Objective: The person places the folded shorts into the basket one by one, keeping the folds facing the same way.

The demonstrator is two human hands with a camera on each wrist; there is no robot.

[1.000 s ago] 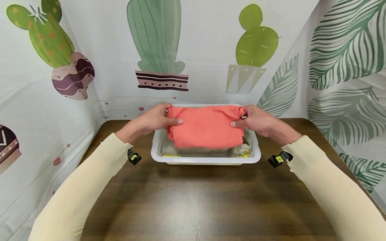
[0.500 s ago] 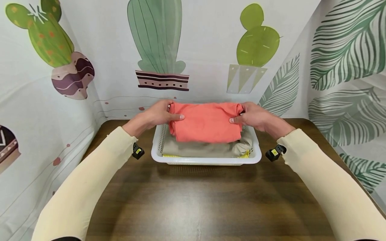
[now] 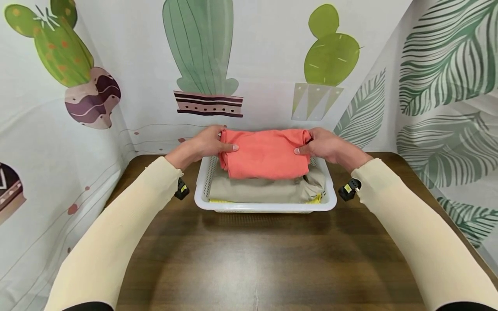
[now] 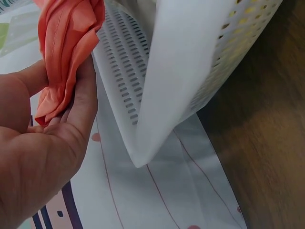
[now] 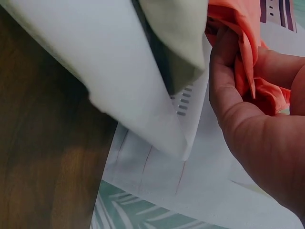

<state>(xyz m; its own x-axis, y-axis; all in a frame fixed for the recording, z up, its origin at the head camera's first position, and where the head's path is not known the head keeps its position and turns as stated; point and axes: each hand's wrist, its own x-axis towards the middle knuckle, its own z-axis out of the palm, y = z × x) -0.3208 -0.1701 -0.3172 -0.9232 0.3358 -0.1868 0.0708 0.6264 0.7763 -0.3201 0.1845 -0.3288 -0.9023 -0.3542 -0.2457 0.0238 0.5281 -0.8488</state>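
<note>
A folded coral-coloured cloth garment (image 3: 266,155) is held level over the back half of a white plastic basket (image 3: 264,207). At its left end my left hand (image 3: 211,141) grips it, thumb on the near face and fingers behind. My right hand (image 3: 324,144) grips the other end in the same way. In the left wrist view the layered end of the coral cloth (image 4: 66,52) is pinched between thumb and fingers. Below it in the basket lies a folded beige cloth (image 3: 253,191), with a bit of yellow (image 3: 316,199) at the front right corner.
The basket stands on a dark brown wooden table (image 3: 249,255), near its back edge. Behind hangs a white backdrop (image 3: 268,65) printed with cacti and leaves. Perforated walls (image 4: 126,67) of the basket rise close beside the left hand.
Both hands have carried the coral cloth slightly up and toward the back of the basket. More of the beige cloth underneath shows now. The basket has stayed in place.
</note>
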